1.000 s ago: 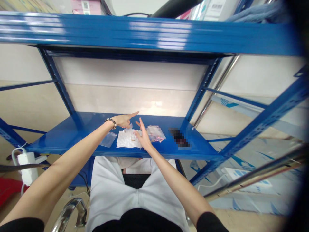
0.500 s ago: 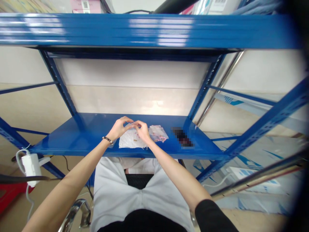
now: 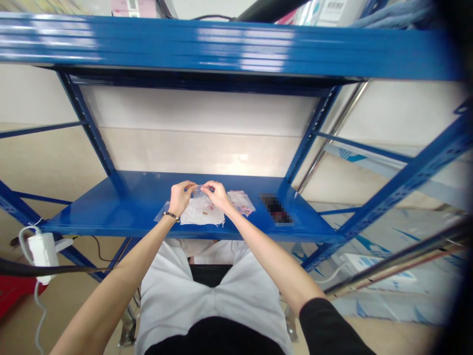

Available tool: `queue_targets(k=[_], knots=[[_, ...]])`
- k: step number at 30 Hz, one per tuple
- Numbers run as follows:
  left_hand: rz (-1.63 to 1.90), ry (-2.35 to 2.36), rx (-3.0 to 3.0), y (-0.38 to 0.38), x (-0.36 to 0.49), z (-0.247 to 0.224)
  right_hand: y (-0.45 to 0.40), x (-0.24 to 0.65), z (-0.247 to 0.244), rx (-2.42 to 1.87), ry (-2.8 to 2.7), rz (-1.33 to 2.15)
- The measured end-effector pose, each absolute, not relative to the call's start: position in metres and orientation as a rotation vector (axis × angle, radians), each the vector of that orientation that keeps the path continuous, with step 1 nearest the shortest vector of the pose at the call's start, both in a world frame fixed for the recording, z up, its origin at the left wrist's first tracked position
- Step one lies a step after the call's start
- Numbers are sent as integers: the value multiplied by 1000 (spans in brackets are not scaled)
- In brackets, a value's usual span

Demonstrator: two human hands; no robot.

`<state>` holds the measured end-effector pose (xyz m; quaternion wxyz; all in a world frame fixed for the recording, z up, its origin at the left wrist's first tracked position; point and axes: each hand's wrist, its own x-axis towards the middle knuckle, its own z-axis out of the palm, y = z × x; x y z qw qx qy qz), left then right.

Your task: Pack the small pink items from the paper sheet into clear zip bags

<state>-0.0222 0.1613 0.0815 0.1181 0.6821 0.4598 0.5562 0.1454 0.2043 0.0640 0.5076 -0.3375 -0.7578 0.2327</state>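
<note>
Between my two hands is a small clear plastic bag (image 3: 198, 191), pinched at its upper edge. My left hand (image 3: 182, 195), with a beaded bracelet at the wrist, grips its left side. My right hand (image 3: 216, 194) closes on the right side with thumb and fingers. Below the bag lies a crumpled white sheet (image 3: 197, 215) with a tiny brown piece (image 3: 205, 213) on it. Right of my right hand rests a clear bag of small pinkish pieces (image 3: 242, 203). Another clear bag (image 3: 161, 211) lies partly hidden beside my left wrist.
The blue shelf (image 3: 125, 202) carries these things, and a pixelated dark object (image 3: 276, 209) lies at its right. A blue upper shelf beam (image 3: 155, 44) crosses above. A white power strip (image 3: 43, 254) hangs at the left post. Metal poles (image 3: 399, 266) stand right.
My hands have drawn slightly apart, with the left wrist turned more upright. The clear bag between them shows more plainly. The view has shifted a little.
</note>
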Motion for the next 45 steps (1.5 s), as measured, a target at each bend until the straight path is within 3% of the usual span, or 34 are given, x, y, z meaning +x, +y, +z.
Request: queue_targets(k=[19, 26, 45], knots=[[1482, 1308, 2159, 159, -32, 89, 201, 142, 66, -820, -1803, 650], [1490, 1139, 1959, 166, -30, 85, 204, 138, 68, -816, -1692, 697], [1523, 1257, 1920, 170, -30, 79, 206, 132, 64, -808, -1647, 763]])
